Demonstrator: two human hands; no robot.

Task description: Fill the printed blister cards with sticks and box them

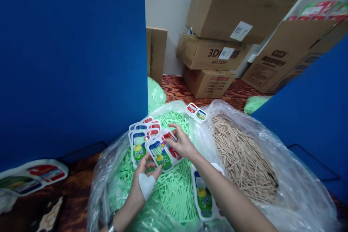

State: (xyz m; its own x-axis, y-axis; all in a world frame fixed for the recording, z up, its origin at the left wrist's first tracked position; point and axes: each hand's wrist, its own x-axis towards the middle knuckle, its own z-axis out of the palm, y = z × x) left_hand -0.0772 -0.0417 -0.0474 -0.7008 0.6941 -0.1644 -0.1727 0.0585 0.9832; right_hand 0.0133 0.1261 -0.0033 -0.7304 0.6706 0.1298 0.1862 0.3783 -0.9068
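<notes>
We are holding a shiny pack (160,155) in both hands, just below the middle of our view, toward six o'clock. It is resting over green sticks (179,192) in a clear plastic bag (99,185). The pack is sitting on a slant: each half is stretching its long way from about eleven o'clock to five o'clock. The green half is facing eight o'clock and the red half two o'clock.

Our left hand (145,175) is pinching the near edge, its thumb and fingers almost together, and a white patch (146,185) is covering the bottom of the thumb. Our right hand (182,145) is holding the red half, thumb on top and fingers bending at the far edge, a little apart; how hard it is squeezing, we cannot tell.

The green half is showing the word "Sprite"; the red half's words are too small to read. More packs (138,145) are lying just beside it, toward ten o'clock. Brown sticks (241,159) are filling a bag at four o'clock. At one o'clock, the middle box (201,52) is showing "3D" and "4X2.5", and the low box (199,83) "CC".
</notes>
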